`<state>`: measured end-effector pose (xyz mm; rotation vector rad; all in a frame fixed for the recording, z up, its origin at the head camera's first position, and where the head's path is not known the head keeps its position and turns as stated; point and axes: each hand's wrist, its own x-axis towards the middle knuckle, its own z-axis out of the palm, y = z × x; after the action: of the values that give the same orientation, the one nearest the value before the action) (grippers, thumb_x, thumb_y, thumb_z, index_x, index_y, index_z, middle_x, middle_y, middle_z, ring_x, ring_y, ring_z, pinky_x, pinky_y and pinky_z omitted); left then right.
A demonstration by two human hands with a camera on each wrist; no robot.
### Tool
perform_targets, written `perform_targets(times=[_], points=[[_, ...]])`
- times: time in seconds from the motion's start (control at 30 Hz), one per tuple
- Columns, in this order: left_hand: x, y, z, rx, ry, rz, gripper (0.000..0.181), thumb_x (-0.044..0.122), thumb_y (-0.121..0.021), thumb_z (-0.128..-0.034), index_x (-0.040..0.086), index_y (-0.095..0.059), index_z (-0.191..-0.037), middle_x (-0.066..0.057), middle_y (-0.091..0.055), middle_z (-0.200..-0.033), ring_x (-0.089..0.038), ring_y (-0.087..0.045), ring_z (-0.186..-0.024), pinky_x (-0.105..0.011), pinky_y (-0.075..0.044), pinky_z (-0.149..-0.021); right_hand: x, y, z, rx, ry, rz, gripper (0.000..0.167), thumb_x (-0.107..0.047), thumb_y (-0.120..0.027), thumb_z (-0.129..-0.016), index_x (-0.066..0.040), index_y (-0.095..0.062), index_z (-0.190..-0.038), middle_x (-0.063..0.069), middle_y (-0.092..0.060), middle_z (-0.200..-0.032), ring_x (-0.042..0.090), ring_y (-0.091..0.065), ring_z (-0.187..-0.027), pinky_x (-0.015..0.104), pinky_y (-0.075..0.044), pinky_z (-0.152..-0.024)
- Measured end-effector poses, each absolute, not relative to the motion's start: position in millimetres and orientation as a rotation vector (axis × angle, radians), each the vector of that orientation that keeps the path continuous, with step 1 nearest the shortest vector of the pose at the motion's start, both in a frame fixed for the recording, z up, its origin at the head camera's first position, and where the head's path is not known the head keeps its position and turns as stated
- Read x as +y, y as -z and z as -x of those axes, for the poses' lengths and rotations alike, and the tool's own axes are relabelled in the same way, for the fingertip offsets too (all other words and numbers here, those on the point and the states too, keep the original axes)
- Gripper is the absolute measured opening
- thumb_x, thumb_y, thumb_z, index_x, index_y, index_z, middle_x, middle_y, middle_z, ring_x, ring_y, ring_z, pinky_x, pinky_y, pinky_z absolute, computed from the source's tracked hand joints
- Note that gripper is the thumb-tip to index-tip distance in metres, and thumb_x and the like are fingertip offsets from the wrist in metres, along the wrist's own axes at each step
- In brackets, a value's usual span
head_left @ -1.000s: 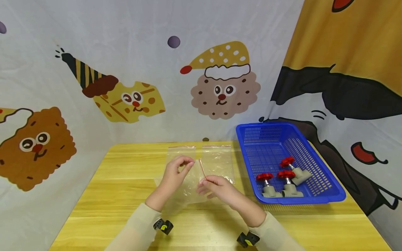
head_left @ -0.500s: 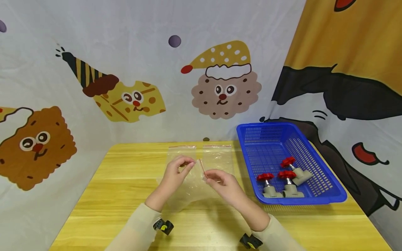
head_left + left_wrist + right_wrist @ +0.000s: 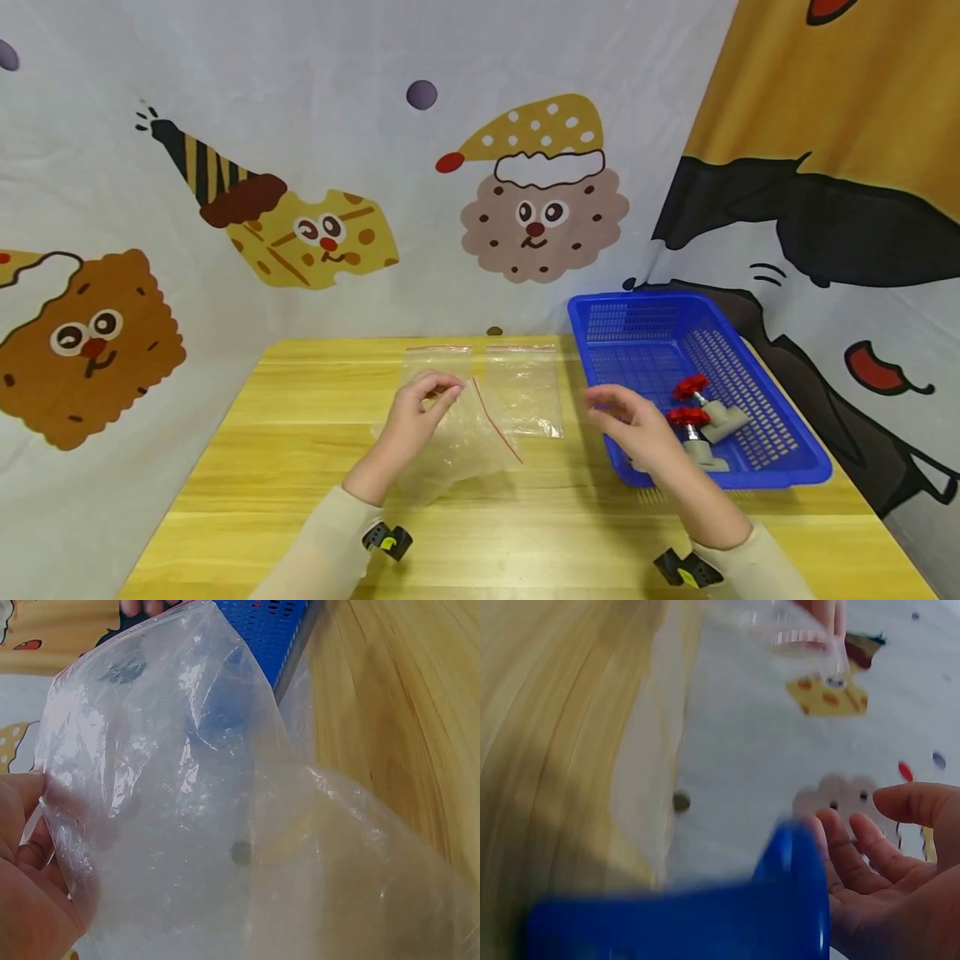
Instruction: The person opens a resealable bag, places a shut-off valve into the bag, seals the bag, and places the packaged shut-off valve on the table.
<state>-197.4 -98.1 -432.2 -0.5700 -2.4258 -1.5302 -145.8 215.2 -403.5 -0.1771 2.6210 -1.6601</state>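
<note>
While pinching the clear bag (image 3: 453, 454) by a top corner between the thumb and fingertips of the left hand (image 3: 411, 412), has just let go of the red zip strip (image 3: 504, 437) with the right hand (image 3: 639, 427). Half a second ago, was handling that strip with the right fingers too; now leaves it slanting down and rightward from beside the left fingertips, well apart from the right ones. Holds nothing in the right hand, keeping its fingers loosely bent and the thumb apart from them.

Has carried those right fingers across to the left side of the blue basket (image 3: 765, 425); cannot tell whether over its rim or in front of it. Can see two beige valves (image 3: 699, 454) with red handwheels (image 3: 687, 416) in the basket, to the right of the right fingertips; cannot tell about anything hidden behind that hand. Shows two further bags (image 3: 525, 383) lying flat on the wooden table (image 3: 247, 467), beyond and to the right of the left fingertips.

Apparently relies on the left pinch alone to support the bag, leaving the right hand free near the valves. Cannot confirm any gap at the bag's mouth.
</note>
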Motion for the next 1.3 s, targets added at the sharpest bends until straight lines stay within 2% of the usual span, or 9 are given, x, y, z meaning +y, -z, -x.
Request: perform_targets(times=[0.3,0.53,0.7,0.8,0.93,1.13,1.3], points=[[-98.3,435.2,197.6,-2.417,1.529,0.580,0.010,0.019,-0.062,-0.0919,0.014,-0.069,-0.096,0.002,-0.066,-0.095,-0.011,-0.059,-0.088,-0.026,-0.052,-0.081,275.8,404.5,149.9,2.518,1.643,0.057,0.044,-0.025,-0.054,-0.097,0.003,-0.048,-0.129,0.021,-0.058,-0.125,0.001,-0.062,-0.096,0.031,-0.054,-0.084],[-100.1,435.2,196.5,-2.429,1.554,0.569,0.011,0.020,-0.062,-0.0922,0.013,-0.069,-0.096,0.002,-0.066,-0.096,-0.011,-0.059,-0.089,-0.026,-0.052,-0.082,297.8,414.7,154.5,2.458,1.534,0.025,0.048,-0.027,-0.051,-0.099,0.008,-0.043,-0.131,0.027,-0.054,-0.128,0.014,-0.063,-0.100,0.036,-0.054,-0.085],[-101.4,435.3,195.5,-2.442,1.554,0.556,0.012,0.021,-0.061,-0.0923,0.014,-0.069,-0.097,0.002,-0.066,-0.097,-0.011,-0.059,-0.089,-0.027,-0.052,-0.082,317.9,421.1,160.7,2.206,1.627,0.052,0.054,-0.026,-0.046,-0.101,0.014,-0.034,-0.135,0.014,-0.062,-0.122,0.014,-0.063,-0.104,0.032,-0.053,-0.089],[-101.7,435.2,195.0,-2.437,1.552,0.558,0.013,0.023,-0.061,-0.0926,0.014,-0.069,-0.097,0.003,-0.066,-0.097,-0.011,-0.059,-0.089,-0.027,-0.052,-0.082,331.1,424.2,167.2,2.000,1.738,0.056,0.042,-0.023,-0.045,-0.101,0.006,-0.045,-0.132,0.004,-0.066,-0.115,0.015,-0.065,-0.104,0.029,-0.053,-0.090],[-100.7,436.3,195.6,-2.430,1.552,0.566,0.015,0.024,-0.061,-0.0928,0.013,-0.069,-0.098,0.004,-0.066,-0.096,-0.011,-0.059,-0.088,-0.027,-0.051,-0.082,344.7,430.8,174.9,1.818,1.813,0.052,0.029,-0.019,-0.044,-0.102,-0.003,-0.057,-0.122,0.004,-0.069,-0.110,0.017,-0.067,-0.101,0.030,-0.053,-0.089],[-99.5,437.4,196.4,-2.434,1.553,0.567,0.014,0.023,-0.061,-0.0924,0.012,-0.069,-0.097,0.003,-0.066,-0.096,-0.011,-0.059,-0.088,-0.027,-0.051,-0.082,349.2,441.1,180.5,1.910,1.695,0.028,0.040,-0.016,-0.044,-0.101,0.016,-0.048,-0.125,0.007,-0.069,-0.107,0.017,-0.068,-0.097,0.032,-0.055,-0.086],[-98.5,437.3,196.6,-2.445,1.553,0.554,0.012,0.024,-0.061,-0.0925,0.015,-0.069,-0.097,0.004,-0.066,-0.096,-0.010,-0.059,-0.088,-0.027,-0.051,-0.082,346.1,446.9,184.4,2.017,1.557,0.003,0.043,-0.017,-0.048,-0.098,0.019,-0.047,-0.123,0.009,-0.068,-0.108,0.015,-0.067,-0.094,0.031,-0.054,-0.085]])
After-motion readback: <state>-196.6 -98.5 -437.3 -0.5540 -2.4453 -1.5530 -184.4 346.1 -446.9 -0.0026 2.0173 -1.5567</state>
